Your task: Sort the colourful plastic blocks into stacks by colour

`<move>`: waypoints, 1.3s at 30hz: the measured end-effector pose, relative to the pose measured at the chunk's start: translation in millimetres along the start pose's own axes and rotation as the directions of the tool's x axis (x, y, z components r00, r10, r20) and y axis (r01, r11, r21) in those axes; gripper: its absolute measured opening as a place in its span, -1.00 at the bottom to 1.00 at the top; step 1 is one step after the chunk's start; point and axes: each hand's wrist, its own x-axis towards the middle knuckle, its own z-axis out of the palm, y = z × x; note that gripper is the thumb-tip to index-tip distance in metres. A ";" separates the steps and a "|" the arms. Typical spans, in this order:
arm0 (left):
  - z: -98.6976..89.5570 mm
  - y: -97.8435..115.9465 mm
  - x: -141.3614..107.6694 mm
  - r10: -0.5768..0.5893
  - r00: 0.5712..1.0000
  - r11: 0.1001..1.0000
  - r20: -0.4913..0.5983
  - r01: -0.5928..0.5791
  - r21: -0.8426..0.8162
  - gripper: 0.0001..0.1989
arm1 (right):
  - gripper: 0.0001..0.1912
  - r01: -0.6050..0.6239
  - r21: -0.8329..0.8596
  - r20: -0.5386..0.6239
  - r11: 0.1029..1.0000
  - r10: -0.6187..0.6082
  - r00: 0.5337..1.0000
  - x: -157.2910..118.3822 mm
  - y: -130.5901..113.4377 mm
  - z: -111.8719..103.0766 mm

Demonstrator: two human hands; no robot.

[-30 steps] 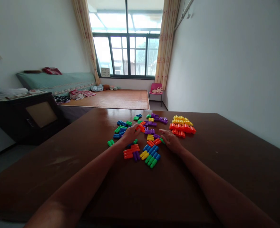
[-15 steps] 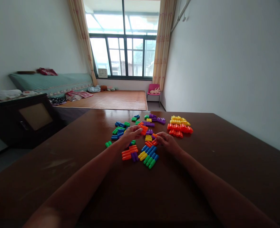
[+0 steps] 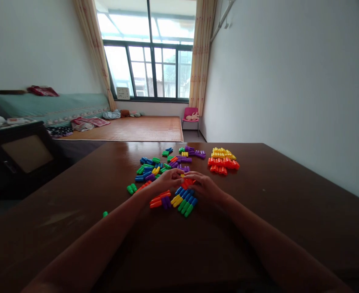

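Orange block (image 3: 188,182) sits between both hands, at the middle of the dark wooden table (image 3: 289,195), just behind the mixed yellow-blue-green cluster (image 3: 184,201).

Head view: left hand (image 3: 167,180) and right hand (image 3: 202,186) meet fingertip to fingertip, both pinched on the orange block; a yellow piece shows at the join. Judgement: the step in hand is pressing pieces together; the next move calls for aligned ends and a steady squeeze.

Sorted yellow pile (image 3: 223,153) and orange pile (image 3: 223,165) lie well apart, far right. Loose blue, green and purple blocks (image 3: 150,167) are scattered far left.

Surface glossy, reflecting the window (image 3: 149,61). Room: white walls, curtains, green bed (image 3: 45,103), pink chair (image 3: 190,115).
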 end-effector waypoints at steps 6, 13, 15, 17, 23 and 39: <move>-5.1 8.5 -5.2 0.042 0.993 0.995 -0.108 -0.032 0.093 -0.44 | -0.55 -0.431 -0.073 -0.312 0.899 0.390 0.866 -28.8 50.6 -93.1; -5.4 2.6 -4.1 0.036 0.994 0.988 -0.106 -0.019 0.154 -0.53 | -0.68 -0.751 -0.157 -0.382 0.641 0.662 0.645 -79.7 119.5 -156.9; -5.3 1.6 -3.3 0.046 0.994 0.985 -0.102 -0.028 0.173 -0.57 | -0.70 -0.733 -0.171 -0.358 0.658 0.652 0.669 -80.2 123.7 -149.6; -6.5 1.4 -2.5 0.064 0.990 0.977 -0.125 -0.037 0.208 -0.62 | -0.71 -0.711 -0.208 -0.359 0.672 0.623 0.695 -78.3 124.1 -141.6; -15.0 -1.5 -1.8 0.215 0.949 0.889 -0.233 -0.091 0.448 -0.73 | -0.80 -0.663 -0.400 -0.416 0.632 0.520 0.746 -75.0 118.4 -134.7; 6.4 -3.4 -12.4 0.338 0.910 0.552 0.241 -0.399 0.732 -0.68 | -0.67 -0.033 -0.431 0.040 0.902 0.055 0.998 -13.8 30.4 -15.9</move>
